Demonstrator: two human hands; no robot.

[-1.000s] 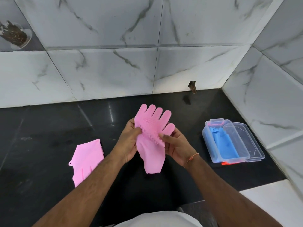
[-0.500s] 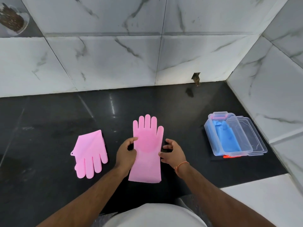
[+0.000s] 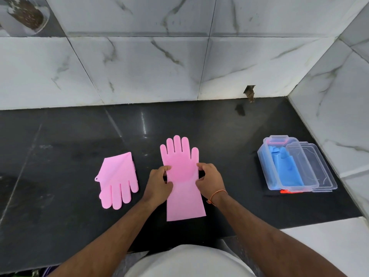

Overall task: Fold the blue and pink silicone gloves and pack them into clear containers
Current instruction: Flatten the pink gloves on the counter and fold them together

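A pink silicone glove [image 3: 182,174] lies flat on the black counter [image 3: 60,136], fingers pointing away from me, cuff toward me. My left hand [image 3: 158,184] pinches its left edge at the palm. My right hand [image 3: 209,180] pinches its right edge at the same height. A second pink glove [image 3: 117,181] lies to the left, folded, fingers pointing toward me. At the right, a clear container [image 3: 287,166] holds blue gloves [image 3: 285,168].
More clear plastic pieces [image 3: 319,168], a lid or second container, lean against the blue-filled one on its right. Marble-tiled walls [image 3: 139,66] close the counter at the back and right. A white ledge [image 3: 329,236] sits at the front right.
The pink glove was held up in both hands; it now lies flat on the counter with my hands gripping its two side edges.
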